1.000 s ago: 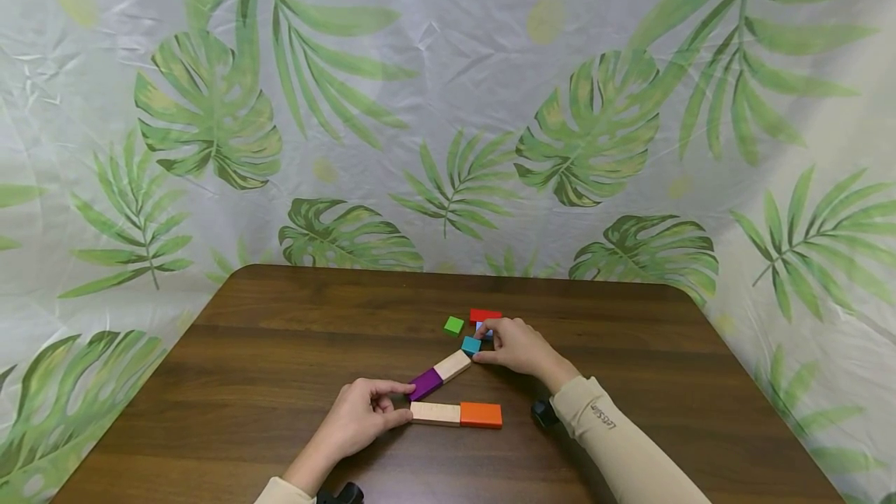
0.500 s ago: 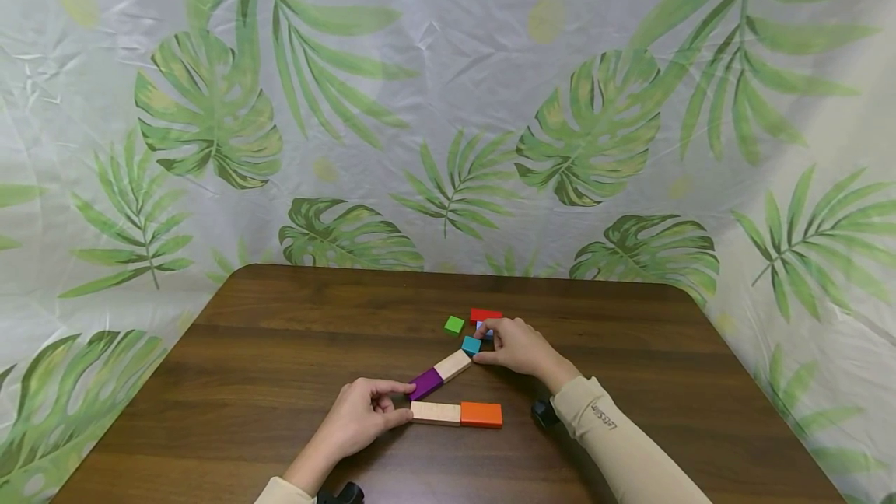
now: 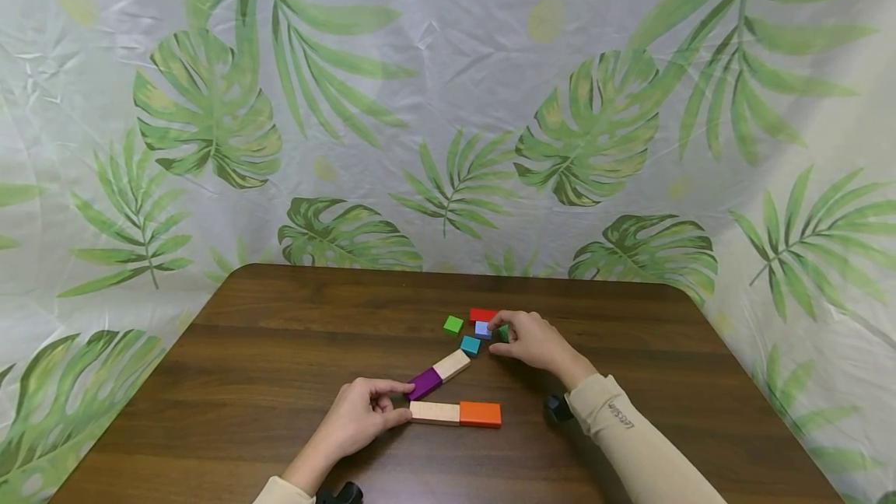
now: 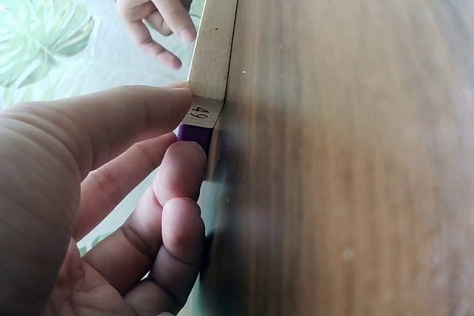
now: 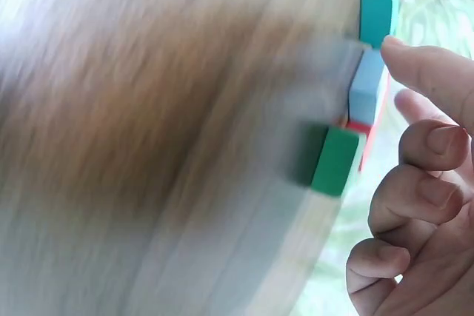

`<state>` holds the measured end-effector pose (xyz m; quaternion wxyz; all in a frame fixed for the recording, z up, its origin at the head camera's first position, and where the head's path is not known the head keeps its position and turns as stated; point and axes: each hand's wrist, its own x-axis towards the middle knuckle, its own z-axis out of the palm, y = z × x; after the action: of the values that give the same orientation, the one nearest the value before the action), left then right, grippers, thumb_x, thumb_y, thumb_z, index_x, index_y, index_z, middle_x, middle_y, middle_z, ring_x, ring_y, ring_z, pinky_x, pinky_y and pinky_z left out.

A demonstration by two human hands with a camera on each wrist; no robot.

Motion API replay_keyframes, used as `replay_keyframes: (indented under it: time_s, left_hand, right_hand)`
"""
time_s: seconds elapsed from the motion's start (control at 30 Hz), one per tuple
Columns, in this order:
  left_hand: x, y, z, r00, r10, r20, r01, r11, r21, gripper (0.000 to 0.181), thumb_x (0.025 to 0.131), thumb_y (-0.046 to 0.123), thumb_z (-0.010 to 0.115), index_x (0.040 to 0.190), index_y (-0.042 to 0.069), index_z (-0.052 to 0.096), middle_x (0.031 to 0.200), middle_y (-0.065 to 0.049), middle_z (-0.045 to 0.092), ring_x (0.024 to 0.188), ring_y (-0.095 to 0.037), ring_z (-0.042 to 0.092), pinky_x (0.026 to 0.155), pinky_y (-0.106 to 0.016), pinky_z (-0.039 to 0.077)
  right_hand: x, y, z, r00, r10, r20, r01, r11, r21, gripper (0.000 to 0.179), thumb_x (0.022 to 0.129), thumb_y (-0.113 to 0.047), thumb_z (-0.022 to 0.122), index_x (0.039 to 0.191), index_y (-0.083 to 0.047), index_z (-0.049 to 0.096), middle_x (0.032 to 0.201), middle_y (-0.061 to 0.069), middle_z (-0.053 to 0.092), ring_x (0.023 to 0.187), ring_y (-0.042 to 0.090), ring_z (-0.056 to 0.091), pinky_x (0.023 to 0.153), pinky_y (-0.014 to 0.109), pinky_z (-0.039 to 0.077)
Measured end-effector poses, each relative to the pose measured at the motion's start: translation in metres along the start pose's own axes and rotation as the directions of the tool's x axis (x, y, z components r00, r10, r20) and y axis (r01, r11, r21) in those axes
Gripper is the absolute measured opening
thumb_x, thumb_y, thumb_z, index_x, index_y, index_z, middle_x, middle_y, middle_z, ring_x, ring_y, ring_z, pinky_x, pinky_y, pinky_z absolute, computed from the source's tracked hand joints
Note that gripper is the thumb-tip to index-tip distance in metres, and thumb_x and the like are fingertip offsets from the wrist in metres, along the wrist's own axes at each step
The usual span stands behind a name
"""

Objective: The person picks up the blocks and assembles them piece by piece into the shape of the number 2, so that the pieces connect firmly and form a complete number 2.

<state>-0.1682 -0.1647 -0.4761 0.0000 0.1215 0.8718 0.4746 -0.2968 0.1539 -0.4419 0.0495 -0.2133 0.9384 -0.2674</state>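
Observation:
My left hand (image 3: 364,414) touches two blocks where their ends meet: its index fingertip is at the purple block (image 3: 425,384), its thumb tip at a plain wooden block (image 3: 435,413). In the left wrist view the plain block's end is marked "49", and the other fingers are bent. A second plain block (image 3: 452,365) continues the slanted row from the purple one. Just beyond that row's far end sits a teal block (image 3: 470,346). My right hand (image 3: 537,341) hovers beside a light blue block (image 3: 483,330), thumb and index finger apart, nothing between them. A dark green block (image 5: 338,160) lies near its fingers.
An orange block (image 3: 480,414) lies end to end with the nearer plain block. Behind the light blue block is a red block (image 3: 483,315), and left of it a bright green block (image 3: 453,325). The brown wooden table (image 3: 280,348) ends before a leaf-patterned cloth (image 3: 448,99).
My right hand has let go of the teal block and moved back to the right, uncovering the light blue and dark green blocks. The left hand has stayed in place.

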Motion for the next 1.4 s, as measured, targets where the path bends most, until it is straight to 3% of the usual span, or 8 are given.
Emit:
replay_keyframes:
  time_s: [0.4,0.7,1.4]
  left_hand:
    - [0.0,-0.001,0.001,1.0,0.005,-0.001,-0.005,1.0,-0.002,0.031,0.085,0.021,0.092,0.114,0.015,0.085,0.065,0.008,0.063,0.053,0.001,0.044,0.05,-0.019,0.033]
    - [0.0,-0.002,0.0,1.0,-0.004,-0.006,0.004,1.0,-0.003,0.031,0.085,0.021,0.092,0.114,0.015,0.085,0.064,0.008,0.063,0.053,0.002,0.044,0.05,-0.019,0.032]
    - [0.001,0.001,0.0,1.0,-0.009,0.008,0.009,1.0,-0.012,0.031,0.086,0.021,0.092,0.115,0.015,0.084,0.065,0.007,0.064,0.053,0.0,0.046,0.051,-0.019,0.034]
  right_hand:
    - [-0.01,0.022,-0.013,0.998,0.049,-0.047,-0.05,0.999,-0.006,0.03,0.097,-0.027,0.082,0.123,-0.014,0.075,0.062,-0.003,0.053,0.053,0.011,0.046,0.052,0.026,0.035]
    - [0.0,0.014,-0.003,0.999,0.0,-0.046,-0.002,1.0,-0.023,0.024,0.096,-0.028,0.083,0.116,-0.018,0.077,0.066,-0.003,0.054,0.057,0.011,0.046,0.054,0.027,0.035]
    - [0.022,0.008,0.008,0.994,0.063,-0.092,-0.071,0.994,-0.083,0.022,0.096,-0.032,0.082,0.113,-0.02,0.075,0.071,-0.001,0.057,0.061,0.015,0.048,0.056,0.031,0.036]
